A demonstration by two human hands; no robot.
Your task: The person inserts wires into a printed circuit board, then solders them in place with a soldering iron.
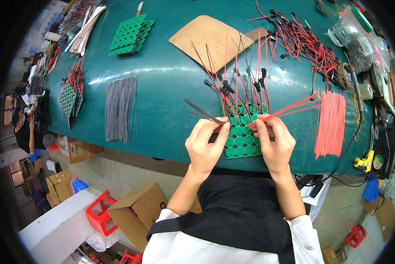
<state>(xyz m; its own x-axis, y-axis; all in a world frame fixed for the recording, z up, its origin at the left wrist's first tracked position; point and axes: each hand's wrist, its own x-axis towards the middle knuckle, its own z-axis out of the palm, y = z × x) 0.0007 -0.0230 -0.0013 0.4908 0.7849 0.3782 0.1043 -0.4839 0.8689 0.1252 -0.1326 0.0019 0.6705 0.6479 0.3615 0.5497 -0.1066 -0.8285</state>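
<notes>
Green board (243,143): at the near table (162,105) edge, wires standing from its far half. Likely light, stiff, delicate (best held by its edges). Left hand (205,147): pinched shut on black wires (201,112), left of board. Right hand (273,145): pinched on red wires (290,108), right of board.

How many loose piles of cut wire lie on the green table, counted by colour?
Grey wire pile: 1
Red wire pile: 1
Total: 2
The left hand pinches dark wires, the right hand red wires, over a green board.
</notes>
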